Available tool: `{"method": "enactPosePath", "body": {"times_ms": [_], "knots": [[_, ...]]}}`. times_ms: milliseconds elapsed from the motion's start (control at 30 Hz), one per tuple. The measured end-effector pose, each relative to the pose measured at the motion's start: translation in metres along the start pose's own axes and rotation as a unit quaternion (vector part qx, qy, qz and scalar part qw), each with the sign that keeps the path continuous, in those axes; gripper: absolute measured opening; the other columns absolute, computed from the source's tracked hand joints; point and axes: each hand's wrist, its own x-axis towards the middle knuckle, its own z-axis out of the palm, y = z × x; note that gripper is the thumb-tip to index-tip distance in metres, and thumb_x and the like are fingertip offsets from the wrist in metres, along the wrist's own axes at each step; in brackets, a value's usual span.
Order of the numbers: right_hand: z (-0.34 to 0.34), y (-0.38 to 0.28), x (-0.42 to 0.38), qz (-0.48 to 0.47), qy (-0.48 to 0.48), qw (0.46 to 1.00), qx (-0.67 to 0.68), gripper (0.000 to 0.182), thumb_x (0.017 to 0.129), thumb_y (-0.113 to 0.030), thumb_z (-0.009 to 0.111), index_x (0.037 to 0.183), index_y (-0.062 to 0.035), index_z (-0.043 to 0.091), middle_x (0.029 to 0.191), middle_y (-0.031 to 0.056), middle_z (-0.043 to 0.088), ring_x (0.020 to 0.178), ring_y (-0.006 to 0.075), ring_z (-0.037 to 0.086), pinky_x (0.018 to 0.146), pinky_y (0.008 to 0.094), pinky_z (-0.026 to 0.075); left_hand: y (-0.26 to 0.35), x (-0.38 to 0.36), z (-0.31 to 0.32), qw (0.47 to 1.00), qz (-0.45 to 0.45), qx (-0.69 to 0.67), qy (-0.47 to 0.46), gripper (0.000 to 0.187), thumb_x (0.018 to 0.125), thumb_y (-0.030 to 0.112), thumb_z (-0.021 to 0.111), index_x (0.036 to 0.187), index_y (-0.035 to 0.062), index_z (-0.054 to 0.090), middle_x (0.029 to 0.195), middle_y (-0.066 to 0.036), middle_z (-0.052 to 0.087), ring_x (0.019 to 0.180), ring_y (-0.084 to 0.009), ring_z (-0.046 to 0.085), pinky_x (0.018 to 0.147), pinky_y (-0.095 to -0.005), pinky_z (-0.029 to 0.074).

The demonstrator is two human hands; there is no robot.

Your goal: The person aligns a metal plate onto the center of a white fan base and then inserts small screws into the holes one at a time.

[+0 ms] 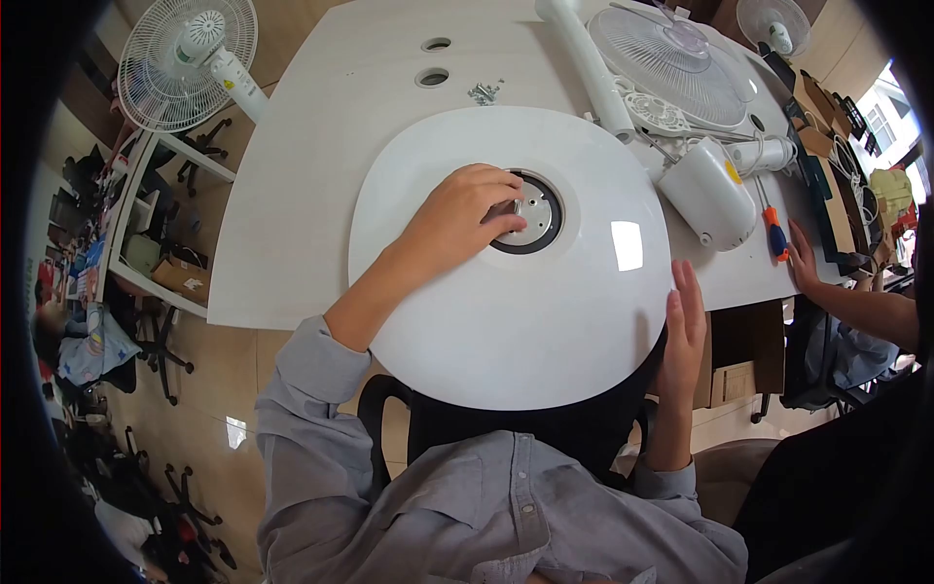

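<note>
A white, rounded fan base (pixel 438 331) lies in front of me, its near edge reaching past the table edge over my lap. In its middle a dark ring surrounds a metal plate (pixel 537 216) with small holes. My left hand (pixel 462 212) reaches over the base, thumb and fingers curled together at the left side of that plate. Whatever they pinch is mostly hidden by the fingers. My right hand (pixel 686 326) rests along the right rim of the base with its fingers stretched out. Several loose screws (pixel 484 92) lie in a small pile beyond the base.
At the right lie a white fan motor housing (pixel 710 195), a screwdriver (pixel 775 234), a white pole (pixel 589 68) and a fan grille (pixel 671 63). Another person's hand (pixel 803 258) touches the right table edge. An assembled fan (pixel 190 63) stands at the far left.
</note>
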Motion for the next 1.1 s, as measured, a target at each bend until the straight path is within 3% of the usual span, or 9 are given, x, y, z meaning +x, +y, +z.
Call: {"method": "enactPosePath", "body": {"times_ms": [100,200,300,600,700,800,900,1000,1100], "knots": [[0.003,-0.037,0.003,0.093,-0.022,0.991,0.091,0.065,0.115,-0.022,0.055,0.168,0.0066,0.032,0.163,0.0275,0.051,0.149,0.0298,0.055,0.124,0.0417,0.042,0.001,0.005,-0.001,1.000,-0.018,-0.014,-0.007,0.015,0.093,0.011,0.079,0.105,0.0024,0.078,0.114,-0.008,0.078,0.108,-0.0276,0.070,0.096,-0.0414,0.055],[-0.004,-0.026,0.011,0.125,-0.017,0.969,0.211,0.068,0.116,-0.026,0.053,0.167,0.0097,0.027,0.159,0.0304,0.054,0.138,0.0282,0.064,0.112,0.0393,0.055,0.003,0.006,0.000,0.999,0.021,0.026,0.001,0.006,0.093,0.006,0.075,0.097,0.0013,0.073,0.105,-0.007,0.076,0.099,-0.0279,0.069,0.090,-0.0423,0.056],[-0.014,-0.014,0.019,0.159,-0.032,0.944,0.287,0.067,0.117,-0.029,0.051,0.164,0.0128,0.030,0.154,0.0292,0.058,0.128,0.0262,0.070,0.099,0.0360,0.061,0.005,0.006,0.001,0.999,0.024,0.029,0.013,0.004,0.093,0.004,0.074,0.094,0.0009,0.071,0.103,-0.008,0.075,0.096,-0.0286,0.069,0.087,-0.0414,0.056],[-0.016,-0.016,0.027,0.183,-0.053,0.934,0.303,0.059,0.116,-0.029,0.052,0.156,0.0124,0.044,0.143,0.0232,0.066,0.118,0.0237,0.073,0.098,0.0339,0.061,0.008,0.006,0.000,0.999,0.021,0.016,0.019,0.003,0.092,0.001,0.073,0.095,0.0002,0.073,0.104,-0.009,0.075,0.089,-0.0280,0.071,0.081,-0.0404,0.057],[-0.018,-0.008,0.025,0.183,-0.043,0.936,0.298,0.055,0.115,-0.029,0.052,0.154,0.0110,0.050,0.141,0.0216,0.067,0.114,0.0216,0.073,0.095,0.0322,0.061,0.012,0.004,-0.002,1.000,0.018,0.015,0.017,0.003,0.093,0.001,0.073,0.095,0.0002,0.073,0.104,-0.010,0.076,0.089,-0.0282,0.072,0.094,-0.0409,0.059],[-0.024,-0.004,0.016,0.182,-0.052,0.933,0.305,0.053,0.115,-0.027,0.052,0.153,0.0090,0.053,0.141,0.0198,0.067,0.111,0.0191,0.073,0.092,0.0296,0.061,0.016,0.000,-0.003,1.000,0.009,0.012,0.004,0.002,0.094,0.002,0.073,0.095,0.0002,0.074,0.104,-0.012,0.077,0.094,-0.0287,0.075,0.113,-0.0440,0.055],[-0.023,-0.007,0.002,0.189,-0.041,0.924,0.330,0.051,0.115,-0.026,0.051,0.153,0.0075,0.054,0.141,0.0162,0.068,0.115,0.0196,0.072,0.096,0.0323,0.060,0.021,-0.005,-0.003,0.999,0.027,-0.014,0.012,0.002,0.095,0.002,0.074,0.096,0.0002,0.074,0.105,-0.011,0.077,0.100,-0.0296,0.076,0.126,-0.0486,0.046],[-0.005,-0.019,-0.014,0.222,0.067,0.894,0.383,0.049,0.116,-0.025,0.049,0.152,0.0073,0.055,0.140,0.0128,0.069,0.120,0.0218,0.070,0.102,0.0367,0.059,0.023,-0.009,-0.005,0.999,0.039,-0.026,0.005,0.002,0.094,0.000,0.075,0.097,0.0001,0.074,0.105,-0.010,0.077,0.104,-0.0293,0.077,0.126,-0.0505,0.046],[0.001,-0.005,-0.027,0.235,0.055,0.833,0.498,0.047,0.116,-0.024,0.048,0.152,0.0052,0.056,0.142,0.0110,0.068,0.127,0.0252,0.067,0.110,0.0400,0.055,0.024,-0.011,-0.008,0.998,0.063,-0.027,0.002,0.003,0.093,-0.002,0.075,0.096,0.0000,0.075,0.105,-0.008,0.077,0.106,-0.0286,0.077,0.126,-0.0532,0.045]]}}
